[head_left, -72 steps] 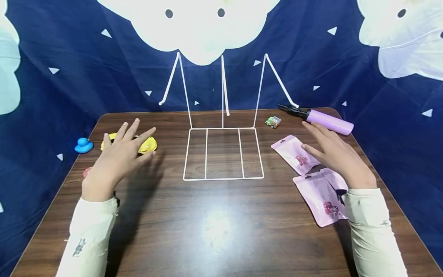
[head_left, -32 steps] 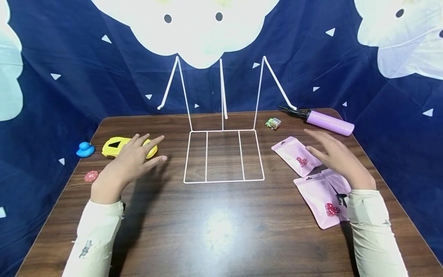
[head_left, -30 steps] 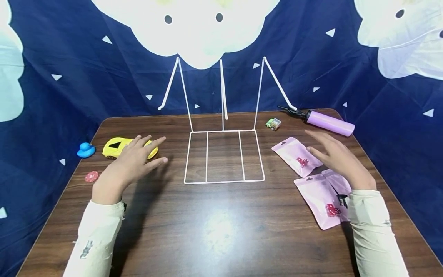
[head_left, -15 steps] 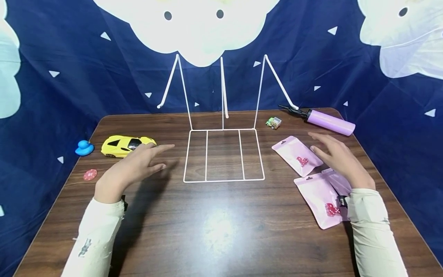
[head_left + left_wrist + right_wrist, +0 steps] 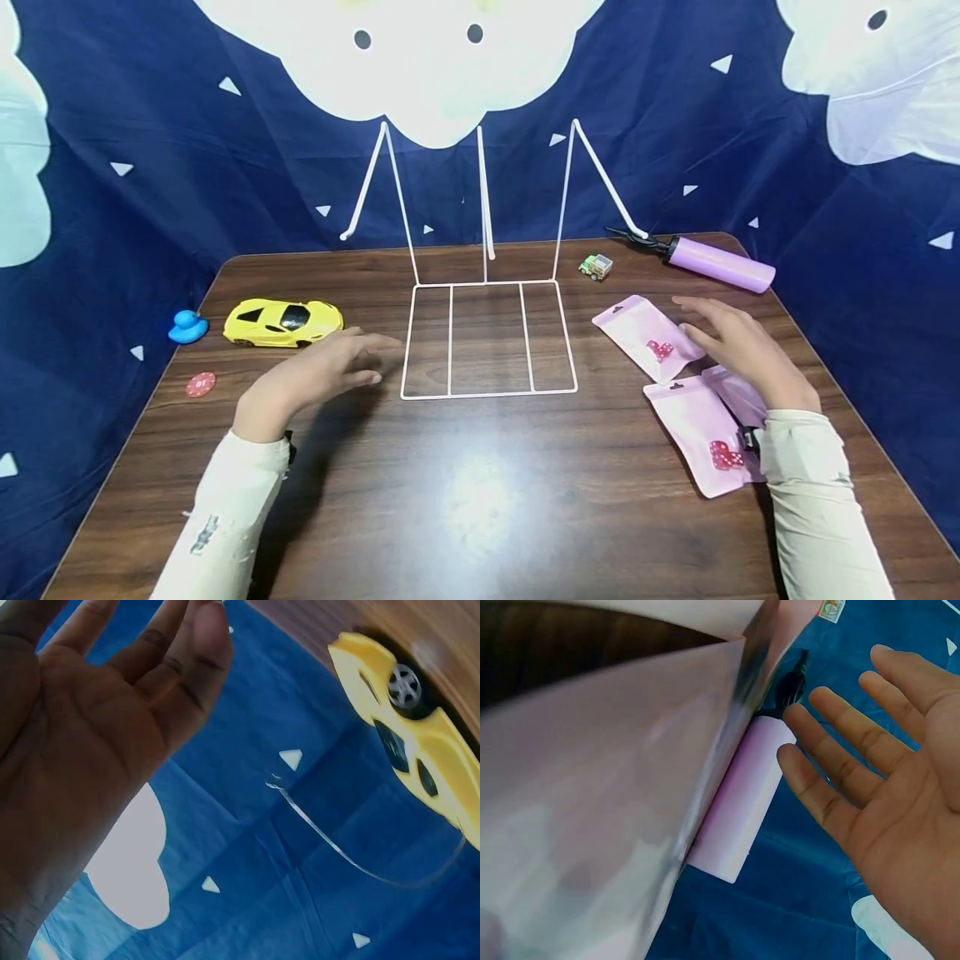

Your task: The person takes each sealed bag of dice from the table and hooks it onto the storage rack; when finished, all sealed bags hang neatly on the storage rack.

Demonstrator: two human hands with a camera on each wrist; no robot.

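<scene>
In the head view the left hand [image 5: 318, 372] hovers over the table between the yellow toy car [image 5: 283, 323] and the white wire rack [image 5: 491, 394], its fingers loosely bent and holding nothing. The left wrist view shows the same palm [image 5: 90, 727] with the car [image 5: 420, 735] off to the right. My right hand [image 5: 742, 343] is held above pink pouches [image 5: 693, 425] with red dice prints, fingers relaxed. From the right wrist, that hand [image 5: 900, 802] has spread fingers and nothing in them, beside the purple pump [image 5: 742, 802].
A blue rubber duck [image 5: 188, 327] and a red chip [image 5: 201, 384] lie by the left edge of the table [image 5: 480, 542]. Behind the pouches are a small green toy truck [image 5: 596, 267] and the pump [image 5: 720, 264]. Blue cloth [image 5: 262, 183] surrounds the table's back and sides.
My left hand has moved right and nearer to me, from over the yellow car towards the rack, uncovering the car, and its spread fingers have drawn together. The right hand has hardly moved.
</scene>
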